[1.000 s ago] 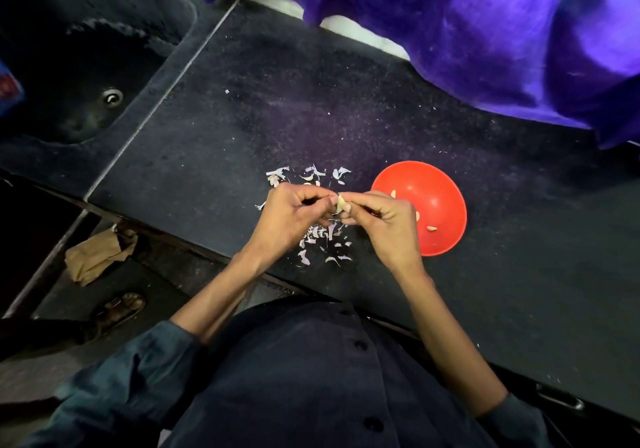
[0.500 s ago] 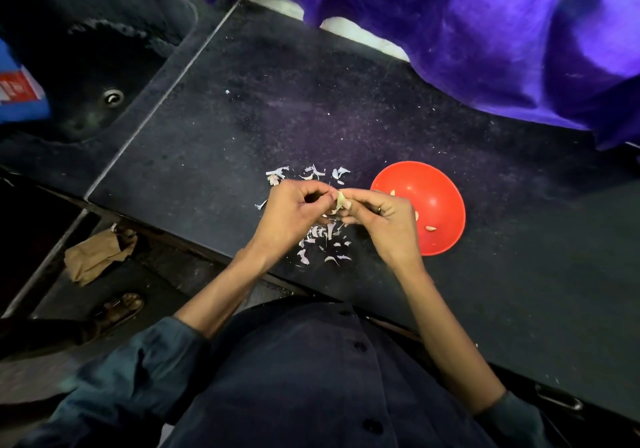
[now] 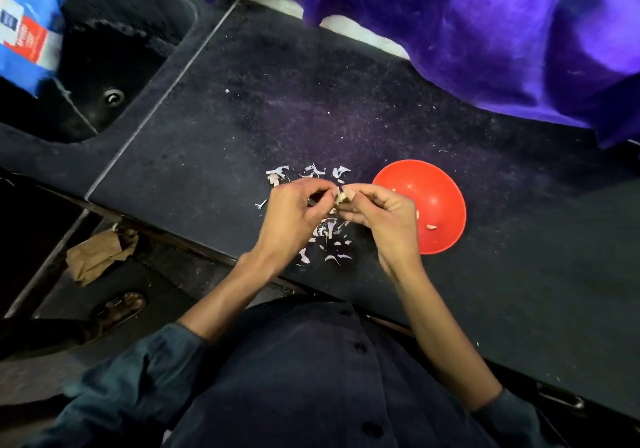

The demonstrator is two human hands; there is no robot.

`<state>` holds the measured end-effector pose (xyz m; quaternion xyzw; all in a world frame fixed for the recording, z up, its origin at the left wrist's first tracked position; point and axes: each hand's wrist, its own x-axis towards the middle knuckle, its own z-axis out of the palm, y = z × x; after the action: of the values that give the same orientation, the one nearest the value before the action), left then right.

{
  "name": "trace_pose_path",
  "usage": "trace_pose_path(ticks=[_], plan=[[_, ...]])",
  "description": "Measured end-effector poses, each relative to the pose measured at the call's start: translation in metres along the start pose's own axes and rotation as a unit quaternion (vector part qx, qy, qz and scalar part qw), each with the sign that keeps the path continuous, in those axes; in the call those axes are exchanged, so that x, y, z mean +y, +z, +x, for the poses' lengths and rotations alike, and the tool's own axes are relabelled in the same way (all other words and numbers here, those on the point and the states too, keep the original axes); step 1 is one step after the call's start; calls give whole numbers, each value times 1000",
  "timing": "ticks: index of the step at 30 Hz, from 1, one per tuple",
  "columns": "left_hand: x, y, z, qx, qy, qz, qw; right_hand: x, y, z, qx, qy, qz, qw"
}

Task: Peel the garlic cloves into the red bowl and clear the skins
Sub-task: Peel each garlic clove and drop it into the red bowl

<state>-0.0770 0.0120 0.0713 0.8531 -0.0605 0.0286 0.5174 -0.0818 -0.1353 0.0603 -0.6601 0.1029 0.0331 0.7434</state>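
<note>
A small pale garlic clove [image 3: 341,197] is held between both hands just above the dark counter. My right hand [image 3: 384,215] pinches it with thumb and fingertips, and my left hand [image 3: 294,212] pinches at its left side with curled fingers. The red bowl [image 3: 440,184] sits on the counter right beside my right hand, with a few peeled cloves [image 3: 431,226] inside. Papery garlic skins [image 3: 329,240] lie scattered under and beyond my hands.
The dark counter [image 3: 242,118] runs to a front edge close to my body. A black sink [image 3: 114,63] with a drain lies at the far left, a blue and red packet [image 3: 24,28] above it. Purple cloth [image 3: 485,32] drapes along the back.
The hands stay at the same spot, working the clove between the fingertips. A blue and red packet has come into view at the upper left as the view shifted slightly.
</note>
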Motion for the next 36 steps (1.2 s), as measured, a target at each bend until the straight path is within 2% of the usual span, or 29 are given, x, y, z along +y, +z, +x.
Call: trace_pose_path(ticks=[3, 5, 14, 20, 26, 28, 31, 36], plan=[[2, -1, 2, 1, -70, -93, 993, -1, -1, -1, 8, 19, 40, 999], [1, -1, 2, 8, -83, -115, 990, -2, -2, -1, 15, 23, 57, 998], [-9, -1, 5, -3, -107, -85, 991, -5, -6, 1, 24, 26, 72, 997], [-7, -1, 6, 9, -64, -34, 997, -4, -5, 1, 22, 26, 55, 998], [-14, -2, 9, 12, -62, 20, 998, -2, -4, 4, 18, 28, 41, 999], [-11, -2, 9, -3, -71, -14, 997, -2, -3, 4, 19, 26, 35, 999], [-5, -1, 8, -45, -101, -149, 983, -1, -3, 3, 19, 19, 16, 1000], [-7, 1, 7, -57, -80, -120, 988, 1, -1, 3, 20, 9, -16, 1000]])
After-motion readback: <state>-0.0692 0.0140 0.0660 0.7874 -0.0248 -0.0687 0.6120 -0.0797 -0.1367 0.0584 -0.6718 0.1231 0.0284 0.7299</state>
